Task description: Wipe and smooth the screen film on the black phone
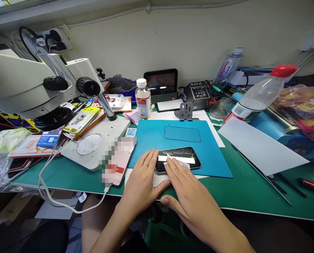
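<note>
A black phone (184, 153) lies on the blue mat (215, 160). The left hand (141, 180) touches its left end, the right hand (188, 184) a white wipe (185, 165) over its glass — each grip spread, fingers straight, thumb apart. Behind, a tilted bottle (227, 68) reads "Ganten"; other labels are mostly too small.

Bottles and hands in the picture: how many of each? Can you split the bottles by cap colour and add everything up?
White-capped bottles: 2
Red-capped bottle: 1
Left hand and right hand, both at the black phone: 2
Total: 5, which is 3 bottles and 2 hands
</note>
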A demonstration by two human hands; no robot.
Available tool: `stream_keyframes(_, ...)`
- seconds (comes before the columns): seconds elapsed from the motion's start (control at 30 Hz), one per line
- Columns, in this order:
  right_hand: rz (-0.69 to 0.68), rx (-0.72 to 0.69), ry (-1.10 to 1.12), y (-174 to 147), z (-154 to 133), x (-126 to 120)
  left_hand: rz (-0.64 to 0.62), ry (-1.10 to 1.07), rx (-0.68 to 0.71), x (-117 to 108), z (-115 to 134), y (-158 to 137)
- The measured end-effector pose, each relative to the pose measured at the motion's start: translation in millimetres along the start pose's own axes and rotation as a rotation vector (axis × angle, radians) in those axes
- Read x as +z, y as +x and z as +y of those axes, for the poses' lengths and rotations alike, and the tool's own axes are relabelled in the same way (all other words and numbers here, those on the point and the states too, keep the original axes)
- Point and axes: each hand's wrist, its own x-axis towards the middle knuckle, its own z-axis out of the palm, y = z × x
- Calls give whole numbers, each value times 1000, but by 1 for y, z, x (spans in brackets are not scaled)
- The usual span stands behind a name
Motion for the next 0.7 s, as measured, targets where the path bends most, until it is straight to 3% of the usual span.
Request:
stream_keyframes(0.27,44,-4,30,44,3,-3,-1,-38,19,2,-3,-1)
stream_keyframes(0.6,47,-19,-55,-1,9,-1,0,9,0,0,1,0)
stream_keyframes(0.7,48,-30,-52,2,11,-2,4,-2,-2,0,0,0)
